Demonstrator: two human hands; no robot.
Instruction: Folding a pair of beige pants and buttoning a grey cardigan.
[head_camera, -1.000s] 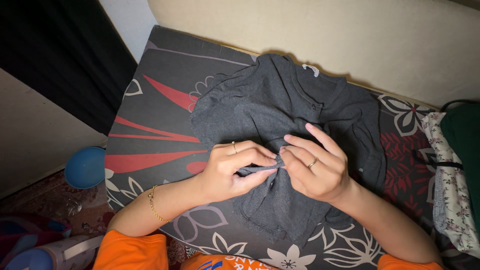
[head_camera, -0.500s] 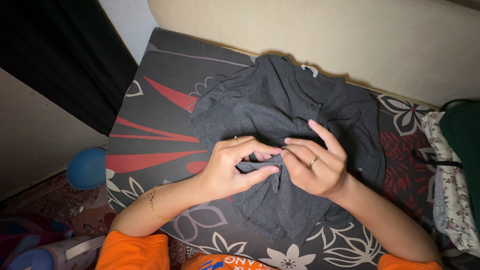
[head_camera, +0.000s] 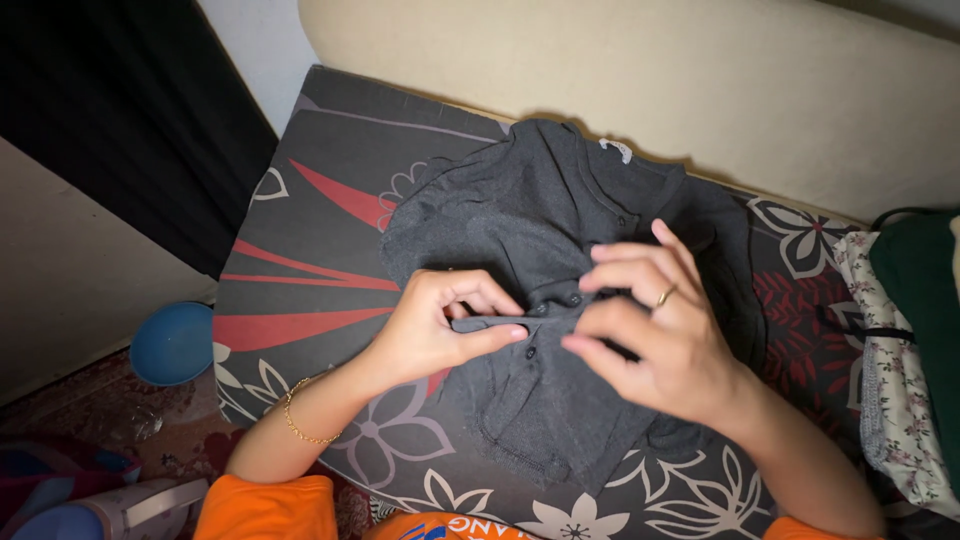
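Where the dark grey shirt (head_camera: 560, 230) lies spread centre frame on the patterned mattress (head_camera: 320, 220), collar toward the cream wall (head_camera: 640, 70) at top, hem toward bottom edge, both hands at work on the button strip. Left hand (head_camera: 435, 325), centre-left, pinched shut on a flat fold of the strip, thumb under, fingers curled over; gold bracelet (head_camera: 295, 420) on the wrist. Right hand (head_camera: 655, 320), centre-right, resting on the cloth w/ fingers half spread, thumb and fingertips closed on the strip's edge just beside the left thumb; ring (head_camera: 665, 296) on one finger. Small dark buttons (head_camera: 574, 298) visible btwn the two hands, another just below. Orange sleeves (head_camera: 265, 505) along bottom edge. Blue bowl (head_camera: 172, 343) on the floor, left of the mattress. Floral cloth (head_camera: 895, 380) and green garment (head_camera: 925, 290) at right edge, well apart from the shirt. Pale container w/ blue lid (head_camera: 90, 512) bottom left corner, partly cut off.
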